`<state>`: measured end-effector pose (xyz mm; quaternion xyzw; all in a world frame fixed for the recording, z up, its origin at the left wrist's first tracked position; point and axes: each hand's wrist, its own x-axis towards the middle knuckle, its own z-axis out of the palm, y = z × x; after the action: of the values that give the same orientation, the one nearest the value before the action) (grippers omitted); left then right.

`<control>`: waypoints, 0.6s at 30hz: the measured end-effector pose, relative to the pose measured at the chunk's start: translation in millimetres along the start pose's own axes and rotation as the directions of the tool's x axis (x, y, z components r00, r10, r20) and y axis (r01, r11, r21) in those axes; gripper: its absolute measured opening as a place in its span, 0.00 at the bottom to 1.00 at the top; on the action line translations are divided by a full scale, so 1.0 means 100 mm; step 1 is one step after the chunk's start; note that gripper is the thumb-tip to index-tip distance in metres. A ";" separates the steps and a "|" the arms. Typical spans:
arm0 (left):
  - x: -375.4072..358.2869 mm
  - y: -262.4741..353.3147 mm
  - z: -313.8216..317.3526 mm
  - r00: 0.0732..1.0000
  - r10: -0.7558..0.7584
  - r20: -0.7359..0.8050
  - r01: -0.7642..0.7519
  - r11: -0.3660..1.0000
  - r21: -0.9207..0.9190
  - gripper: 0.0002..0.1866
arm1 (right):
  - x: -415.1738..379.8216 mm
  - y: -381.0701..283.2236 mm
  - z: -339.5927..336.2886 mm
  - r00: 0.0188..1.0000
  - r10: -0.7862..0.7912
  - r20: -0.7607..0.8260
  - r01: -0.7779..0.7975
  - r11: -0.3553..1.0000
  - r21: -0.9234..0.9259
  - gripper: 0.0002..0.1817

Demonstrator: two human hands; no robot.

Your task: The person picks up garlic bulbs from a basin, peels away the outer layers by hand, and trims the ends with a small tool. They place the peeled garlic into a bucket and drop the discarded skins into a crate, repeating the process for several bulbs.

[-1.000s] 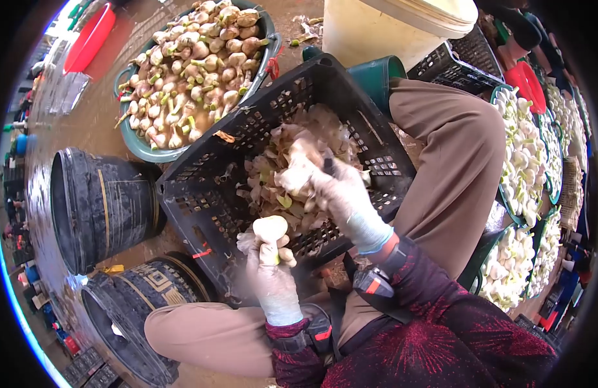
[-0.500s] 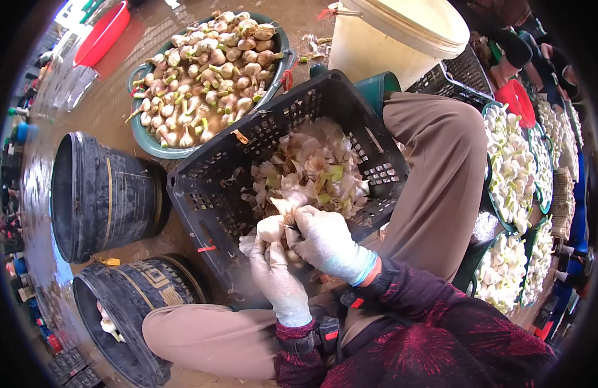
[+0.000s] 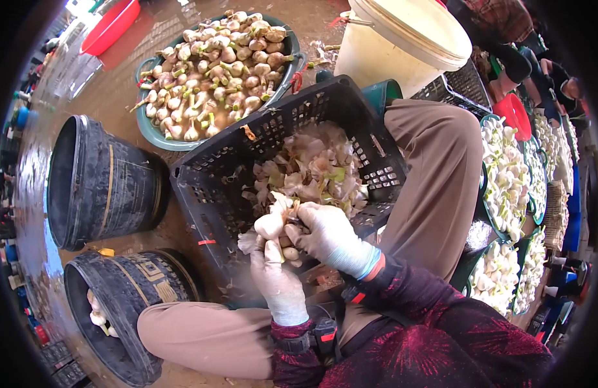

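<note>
A pale garlic bulb (image 3: 269,226) is held over the near edge of a black crate. My left hand (image 3: 277,284), in a whitish glove, grips it from below. My right hand (image 3: 331,238), also gloved, pinches loose skin at the bulb's right side; whether a tool is in it I cannot tell. Smaller pale bulbs or cloves (image 3: 290,253) show between the hands. Behind them, papery garlic peelings (image 3: 315,165) lie in the black crate (image 3: 215,210).
A green basin (image 3: 158,140) of unpeeled garlic stands beyond the crate. Two black buckets (image 3: 121,187) are at left, the nearer holding some garlic. A cream bucket (image 3: 389,55) stands behind. Baskets of white garlic (image 3: 504,171) and people (image 3: 506,32) are at right.
The fingers of my right hand have shifted slightly on the skin, and more of the small pale pieces beneath now shows. The whole view has shifted a little.
</note>
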<state>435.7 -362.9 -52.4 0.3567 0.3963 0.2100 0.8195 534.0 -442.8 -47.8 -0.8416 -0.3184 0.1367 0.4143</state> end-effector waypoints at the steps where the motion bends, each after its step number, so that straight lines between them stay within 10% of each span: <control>1: -0.01 0.00 0.04 0.999 0.025 -0.040 -0.022 0.998 0.067 0.13 | 0.00 -0.02 0.02 0.999 -0.016 -0.038 0.017 1.000 0.024 0.09; 4: 0.01 -0.02 0.03 0.994 0.062 -0.088 -0.039 0.969 0.244 0.12 | 0.04 0.00 0.06 0.997 -0.026 -0.079 0.026 1.000 -0.005 0.08; 18: 0.18 -0.09 -0.20 0.943 -0.276 0.185 0.332 0.745 -0.578 0.10 | 0.07 0.39 -0.03 0.972 0.204 -0.116 -0.165 0.946 0.279 0.13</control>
<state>431.0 -349.3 -77.3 0.0175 0.3253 0.1725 0.9296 557.2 -457.7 -75.9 -0.8118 -0.1861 0.1556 0.5311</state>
